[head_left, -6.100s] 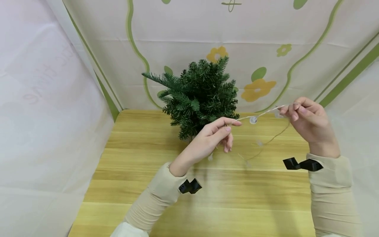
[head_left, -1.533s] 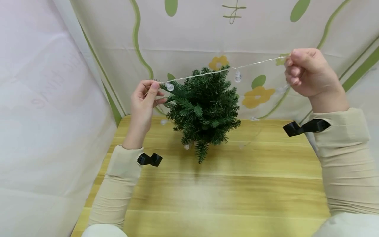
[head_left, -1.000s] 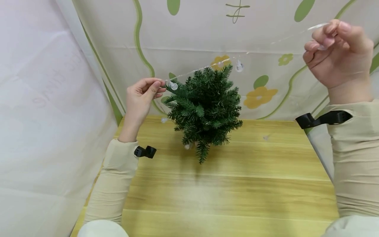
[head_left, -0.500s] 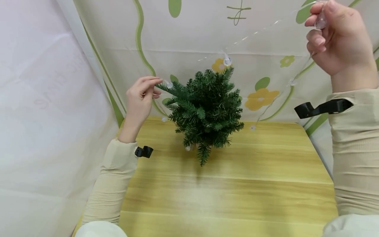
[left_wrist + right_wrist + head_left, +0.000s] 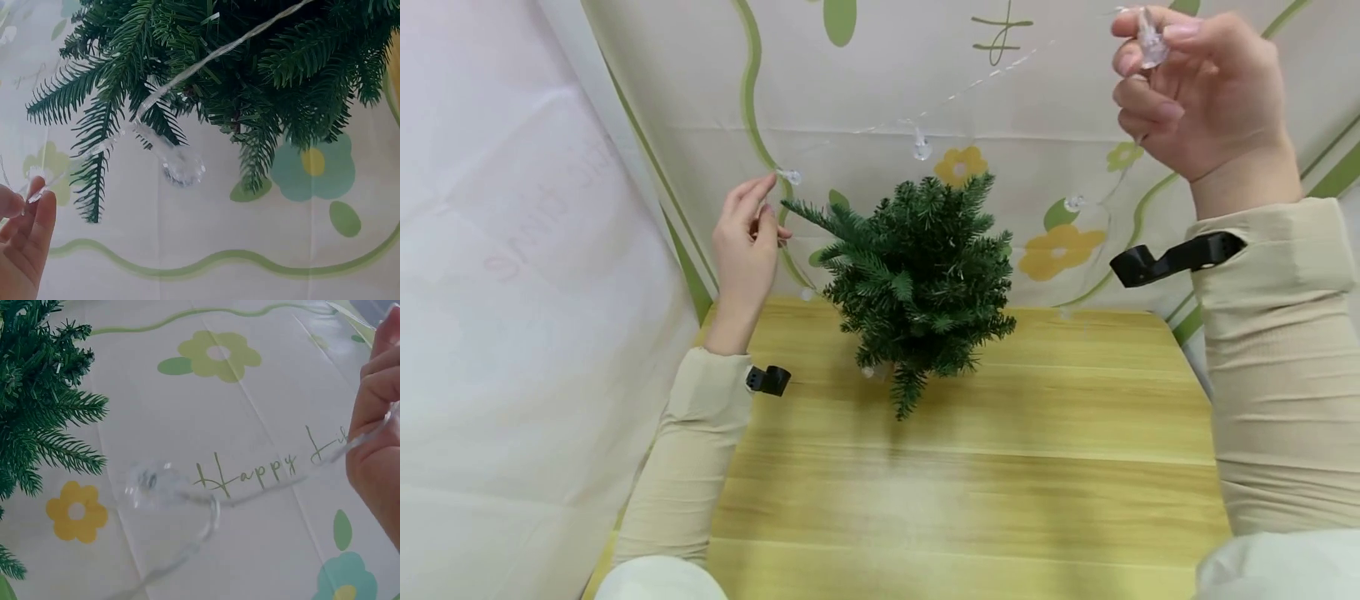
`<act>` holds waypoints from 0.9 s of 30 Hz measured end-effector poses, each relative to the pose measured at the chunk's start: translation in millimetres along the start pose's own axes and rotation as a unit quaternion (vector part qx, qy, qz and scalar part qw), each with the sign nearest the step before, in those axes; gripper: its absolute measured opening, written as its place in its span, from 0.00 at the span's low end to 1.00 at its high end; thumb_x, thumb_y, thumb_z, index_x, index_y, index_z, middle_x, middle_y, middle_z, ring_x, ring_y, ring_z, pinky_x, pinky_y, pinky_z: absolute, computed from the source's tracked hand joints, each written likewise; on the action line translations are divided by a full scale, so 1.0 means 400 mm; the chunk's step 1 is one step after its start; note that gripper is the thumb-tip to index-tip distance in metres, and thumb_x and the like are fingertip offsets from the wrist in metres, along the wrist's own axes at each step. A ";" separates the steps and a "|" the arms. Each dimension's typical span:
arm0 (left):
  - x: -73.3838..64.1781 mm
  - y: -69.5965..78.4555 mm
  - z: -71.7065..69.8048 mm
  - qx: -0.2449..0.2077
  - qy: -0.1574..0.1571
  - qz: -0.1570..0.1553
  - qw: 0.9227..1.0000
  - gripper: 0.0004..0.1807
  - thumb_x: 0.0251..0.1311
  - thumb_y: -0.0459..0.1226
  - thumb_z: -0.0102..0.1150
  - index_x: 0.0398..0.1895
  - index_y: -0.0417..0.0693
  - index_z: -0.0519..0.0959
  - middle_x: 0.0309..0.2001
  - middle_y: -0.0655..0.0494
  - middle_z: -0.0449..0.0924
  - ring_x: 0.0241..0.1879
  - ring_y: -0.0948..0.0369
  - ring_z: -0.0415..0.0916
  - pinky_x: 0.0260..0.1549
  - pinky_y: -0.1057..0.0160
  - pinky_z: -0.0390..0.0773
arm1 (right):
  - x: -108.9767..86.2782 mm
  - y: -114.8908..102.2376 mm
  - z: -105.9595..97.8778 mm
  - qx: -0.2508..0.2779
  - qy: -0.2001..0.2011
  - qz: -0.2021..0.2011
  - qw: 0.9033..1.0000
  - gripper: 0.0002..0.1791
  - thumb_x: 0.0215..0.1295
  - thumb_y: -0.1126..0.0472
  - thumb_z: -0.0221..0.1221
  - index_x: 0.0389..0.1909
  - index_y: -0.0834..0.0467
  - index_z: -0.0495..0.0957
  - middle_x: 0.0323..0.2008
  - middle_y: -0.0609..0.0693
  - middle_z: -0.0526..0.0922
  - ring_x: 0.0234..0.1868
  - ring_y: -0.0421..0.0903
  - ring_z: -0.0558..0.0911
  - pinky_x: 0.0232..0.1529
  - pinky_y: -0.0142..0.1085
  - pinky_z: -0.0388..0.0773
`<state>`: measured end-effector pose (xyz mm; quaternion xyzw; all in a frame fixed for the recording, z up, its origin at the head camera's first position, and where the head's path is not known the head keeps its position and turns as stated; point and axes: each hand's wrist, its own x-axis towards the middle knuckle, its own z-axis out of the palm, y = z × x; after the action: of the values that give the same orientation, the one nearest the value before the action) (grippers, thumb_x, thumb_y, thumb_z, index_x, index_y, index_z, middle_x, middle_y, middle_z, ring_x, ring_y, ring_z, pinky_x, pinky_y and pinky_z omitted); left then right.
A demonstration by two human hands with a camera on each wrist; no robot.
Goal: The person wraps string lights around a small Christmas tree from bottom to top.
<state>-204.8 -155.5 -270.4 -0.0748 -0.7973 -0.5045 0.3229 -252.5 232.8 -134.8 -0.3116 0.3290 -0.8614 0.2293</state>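
Note:
A small green artificial Christmas tree (image 5: pixel 925 275) stands toward the back of the table. A string of lights (image 5: pixel 922 147), clear bulbs on a thin clear wire, stretches between my hands above and beyond the treetop. My left hand (image 5: pixel 745 254), left of the tree beside a jutting branch, pinches the wire between thumb and fingers; the left wrist view shows this pinch, with a bulb (image 5: pixel 183 167) hanging nearby. Raised at the upper right, my right hand (image 5: pixel 1213 104) holds the wire with a bulb (image 5: pixel 1152 50) at its fingers. From it more wire trails down with another bulb (image 5: pixel 1074 203).
The wooden table (image 5: pixel 970 500) extends toward me. Behind the tree hangs a pale cloth backdrop (image 5: pixel 865 92) printed with flowers; a white cloth wall (image 5: pixel 535 333) borders the left. A low bulb (image 5: pixel 868 372) lies by the tree's base.
Over the span, my left hand has gone from in front of the tree to its left side. My right hand has risen high, lifting the string above the treetop, and lately shifted a little left.

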 end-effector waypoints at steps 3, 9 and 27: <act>0.010 -0.005 -0.003 0.003 -0.010 -0.030 0.999 0.25 0.66 0.24 0.40 0.65 0.44 0.70 0.63 0.51 0.70 0.26 0.78 0.71 0.25 0.80 0.73 | 0.012 0.011 0.003 0.000 -0.028 0.015 0.999 0.24 0.70 0.71 0.27 0.53 0.77 0.69 0.36 0.72 0.82 0.12 0.46 0.58 0.13 0.30 0.45; 0.033 -0.014 -0.003 -0.007 -0.043 -0.086 0.995 0.31 0.64 0.22 0.37 0.69 0.50 0.65 0.67 0.55 0.64 0.28 0.75 0.72 0.28 0.79 0.76 | 0.034 0.038 0.005 -0.094 0.024 0.003 0.995 0.17 0.72 0.73 0.43 0.58 0.73 0.69 0.40 0.65 0.82 0.13 0.44 0.59 0.17 0.28 0.46; 0.108 -0.062 0.047 0.019 -0.093 -0.158 0.983 0.31 0.70 0.25 0.34 0.74 0.54 0.55 0.73 0.57 0.54 0.31 0.72 0.70 0.32 0.78 0.76 | 0.083 0.099 -0.073 -0.092 0.273 -0.007 0.958 0.14 0.68 0.63 0.53 0.51 0.64 0.77 0.36 0.54 0.85 0.11 0.40 0.64 0.11 0.28 0.57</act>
<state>-257.9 -160.3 -268.9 0.0113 -0.8350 -0.5248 0.1651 -288.1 198.4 -167.5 -0.0871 0.4551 -0.8811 0.0952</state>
